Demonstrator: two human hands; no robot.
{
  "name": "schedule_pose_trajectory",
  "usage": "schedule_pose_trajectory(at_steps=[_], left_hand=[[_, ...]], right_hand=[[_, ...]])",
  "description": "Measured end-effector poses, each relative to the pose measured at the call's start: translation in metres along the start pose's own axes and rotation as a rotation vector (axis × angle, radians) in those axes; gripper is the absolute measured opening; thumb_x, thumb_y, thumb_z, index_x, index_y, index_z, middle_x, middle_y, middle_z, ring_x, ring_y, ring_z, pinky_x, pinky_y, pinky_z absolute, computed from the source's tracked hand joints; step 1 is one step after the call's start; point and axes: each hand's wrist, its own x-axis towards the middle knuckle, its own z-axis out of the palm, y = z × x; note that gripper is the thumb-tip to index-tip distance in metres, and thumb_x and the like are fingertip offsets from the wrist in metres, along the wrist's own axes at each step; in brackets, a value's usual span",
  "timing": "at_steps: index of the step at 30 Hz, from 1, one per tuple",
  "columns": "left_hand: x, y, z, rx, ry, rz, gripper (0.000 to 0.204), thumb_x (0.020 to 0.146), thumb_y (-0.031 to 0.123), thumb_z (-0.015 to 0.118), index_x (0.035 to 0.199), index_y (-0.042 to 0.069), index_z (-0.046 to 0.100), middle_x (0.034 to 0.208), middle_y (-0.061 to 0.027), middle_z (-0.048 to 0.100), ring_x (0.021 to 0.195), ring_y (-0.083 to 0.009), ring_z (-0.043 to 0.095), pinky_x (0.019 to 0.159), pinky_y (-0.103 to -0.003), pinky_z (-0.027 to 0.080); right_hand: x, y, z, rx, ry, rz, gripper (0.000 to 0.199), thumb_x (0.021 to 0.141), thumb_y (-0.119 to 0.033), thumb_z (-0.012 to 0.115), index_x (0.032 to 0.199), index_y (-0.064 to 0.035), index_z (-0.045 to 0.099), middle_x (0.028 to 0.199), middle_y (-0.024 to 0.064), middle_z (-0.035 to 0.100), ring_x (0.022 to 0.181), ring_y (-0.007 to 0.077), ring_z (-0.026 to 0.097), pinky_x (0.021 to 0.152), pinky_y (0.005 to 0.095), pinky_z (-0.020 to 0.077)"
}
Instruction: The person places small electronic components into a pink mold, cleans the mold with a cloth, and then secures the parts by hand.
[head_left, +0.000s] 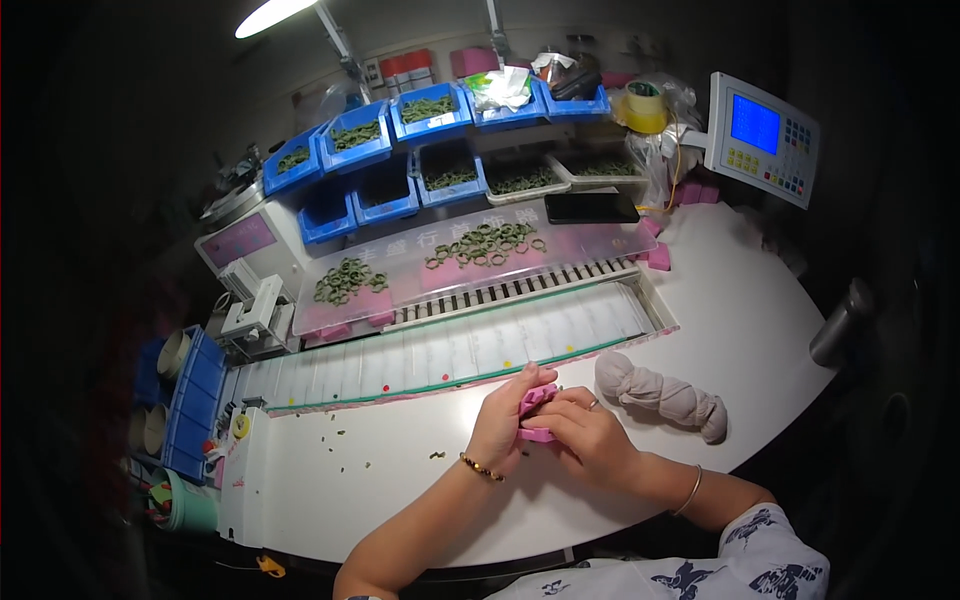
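My left hand [500, 422] and my right hand [592, 442] meet over the front of the white table, closed around a pink rubber mould [537, 435]. Two pink parts show between the hands, one above the other with a gap, so the mould looks parted. My left palm and thumb support it from the left. From the right, the fingers of my right hand reach into the gap; their tips are hidden, and I cannot tell whether they pinch anything small. A twisted, knotted grey-beige cloth [665, 395] lies just right of my right hand.
Small green bits [437, 456] lie on the table. Beyond a long row of white plates [440, 350], a clear sheet [400, 265] bears piles of green rings [490, 243]. Blue bins [432, 125] stand behind. A keypad display [765, 135] and a dark cylinder [843, 322] are at right.
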Motion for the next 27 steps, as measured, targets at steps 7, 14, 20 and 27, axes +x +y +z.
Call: schedule_pose_trajectory(at_steps=[7, 14, 20, 27], left_hand=[[-0.032, -0.003, -0.006, -0.139, -0.095, 0.001, 0.053, 0.097, 0.046, 0.054, 0.116, -0.002, 0.059, 0.111, -0.0095, 0.062, 0.102, -0.0165, 0.06, 0.089, -0.031, 0.05], [-0.033, -0.009, -0.031, -0.508, -0.027, -0.173, 0.07, 0.097, 0.063, 0.035, 0.114, -0.003, 0.05, 0.073, -0.0043, 0.053, 0.067, -0.0169, 0.052, 0.06, -0.028, 0.048], [-0.046, -0.001, -0.032, -0.341, 0.02, -0.034, 0.062, 0.099, 0.06, 0.031, 0.106, 0.0, 0.049, 0.066, -0.003, 0.049, 0.056, -0.0155, 0.046, 0.05, -0.029, 0.044], [-0.062, 0.017, -0.047, -0.177, 0.102, 0.075, 0.068, 0.099, 0.055, 0.031, 0.109, -0.008, 0.055, 0.067, -0.0074, 0.057, 0.052, -0.0181, 0.052, 0.049, -0.034, 0.048]], right_hand=[[0.009, 0.002, -0.002, 0.053, 0.055, -0.03, 0.035, 0.068, 0.002, 0.069, 0.103, -0.0058, 0.067, 0.097, 0.0095, 0.068, 0.089, 0.0297, 0.065, 0.078, 0.0387, 0.0534], [-0.012, -0.04, 0.025, -0.315, 0.076, -0.361, 0.036, 0.073, -0.002, 0.066, 0.109, -0.0032, 0.068, 0.111, 0.0074, 0.068, 0.101, 0.0201, 0.066, 0.075, 0.0298, 0.057], [-0.021, -0.045, 0.001, -0.266, -0.115, -0.477, 0.045, 0.083, -0.009, 0.058, 0.127, -0.0026, 0.058, 0.133, 0.01, 0.056, 0.121, 0.0206, 0.054, 0.084, 0.0296, 0.0508], [-0.02, -0.006, -0.055, -0.732, -0.11, 0.019, 0.056, 0.083, -0.013, 0.063, 0.137, -0.0074, 0.049, 0.137, 0.0149, 0.05, 0.125, 0.0295, 0.051, 0.104, 0.0433, 0.0357]])
